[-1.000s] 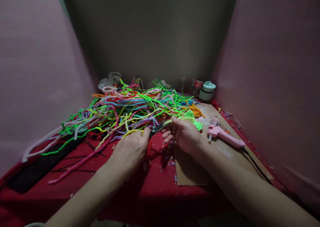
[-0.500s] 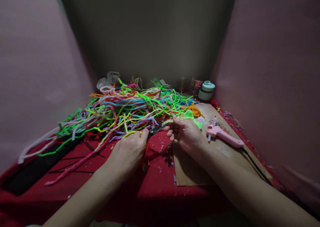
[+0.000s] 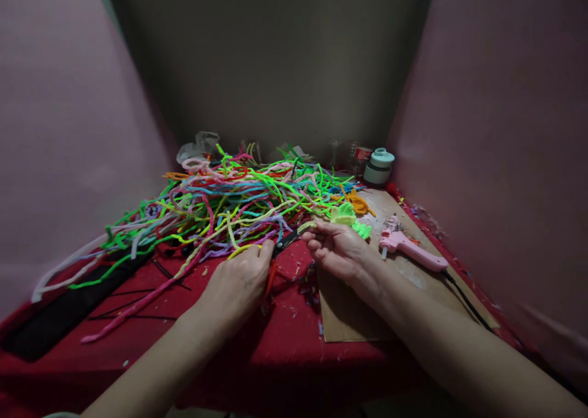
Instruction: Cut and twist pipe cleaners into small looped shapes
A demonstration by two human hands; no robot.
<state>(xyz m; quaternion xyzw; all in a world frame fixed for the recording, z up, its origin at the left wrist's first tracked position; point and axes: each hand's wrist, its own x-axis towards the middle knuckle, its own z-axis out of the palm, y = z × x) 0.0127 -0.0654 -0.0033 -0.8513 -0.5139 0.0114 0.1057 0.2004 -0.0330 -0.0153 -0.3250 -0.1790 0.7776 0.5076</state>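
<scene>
My left hand (image 3: pixel 236 283) is closed round a pair of scissors (image 3: pixel 283 244) with dark blades and red handles; the blades point right toward my other hand. My right hand (image 3: pixel 337 249) pinches a short pale yellow-green pipe cleaner piece (image 3: pixel 307 226) between thumb and fingers, its end close to the blade tips. A big tangled heap of pipe cleaners (image 3: pixel 229 200) in many colours lies just beyond both hands on the red cloth (image 3: pixel 285 338). A small neon green pipe cleaner shape (image 3: pixel 350 219) sits right behind my right hand.
A pink glue gun (image 3: pixel 411 249) with a black cord lies on a brown cardboard sheet (image 3: pixel 349 317) at the right. A pale green round container (image 3: pixel 380 165) stands at the back right. A black strip (image 3: pixel 68 311) lies at left. Pink walls close in on both sides.
My right hand has turned a little, palm more upward, and shifted slightly left with the short piece. My left hand stays on the scissors, almost unmoved.
</scene>
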